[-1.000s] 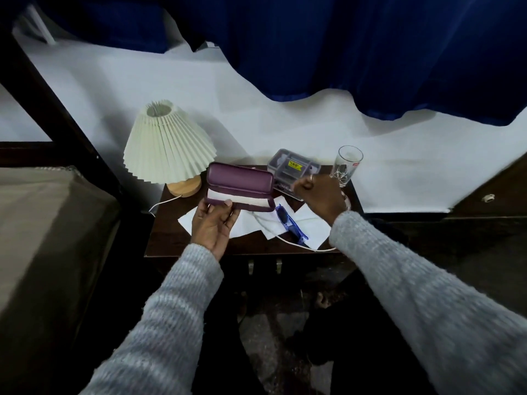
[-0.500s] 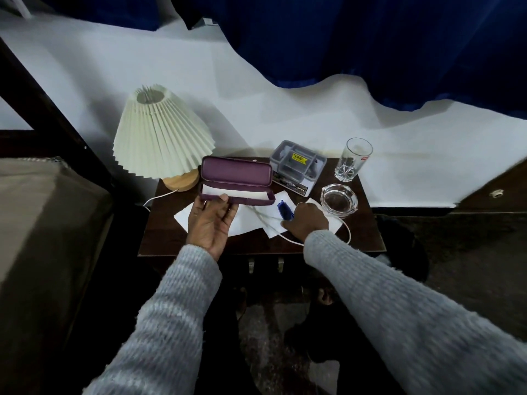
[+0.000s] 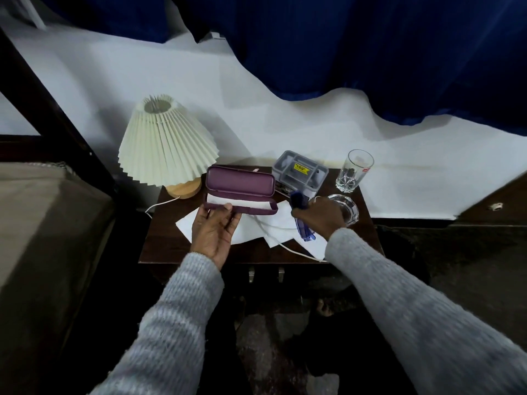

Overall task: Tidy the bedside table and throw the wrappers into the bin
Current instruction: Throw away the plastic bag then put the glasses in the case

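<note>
A purple glasses case (image 3: 241, 189) lies open on the dark bedside table (image 3: 162, 246), a white cloth showing inside it. My left hand (image 3: 214, 232) holds the case's front edge with the thumb on its rim. My right hand (image 3: 319, 215) is closed around blue glasses (image 3: 303, 232), lifted just above the white papers (image 3: 256, 226) spread over the table's middle. A white cable (image 3: 285, 246) runs across those papers.
A pleated cream lamp (image 3: 165, 143) stands at the back left. A grey plastic box with a yellow label (image 3: 299, 172), a tall drinking glass (image 3: 353, 169) and a glass ashtray (image 3: 349, 209) sit at the back right. A bed (image 3: 42, 223) is on the left.
My right hand came down from the grey box to the blue glasses, closed on them and raised them. My left hand stayed on the case.
</note>
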